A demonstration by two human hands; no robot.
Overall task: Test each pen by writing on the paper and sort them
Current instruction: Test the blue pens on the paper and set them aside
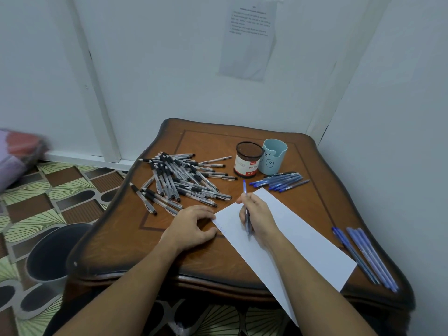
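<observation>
Pen (247,220): blue, pinched in the right hand (259,214), fingers curled round the barrel, tip down on the paper (303,246) near its left corner. Paper lies slantwise on the table (116,238), its near end overhanging the edge. Left hand (194,226) rests on the table, fingers loosely curled, holding nothing, fingertips at the paper's corner. Black pens (179,180) piled to the left. Blue pens (281,183) lie beside 2 cups (274,156); more pens (366,255) lie along the right edge.

We find a pen heap (179,178) left of the paper (291,241), tin (247,163) and cup (274,157) behind it, a pen row (282,181) by the cup, another row (367,257) at the paper's right.
</observation>
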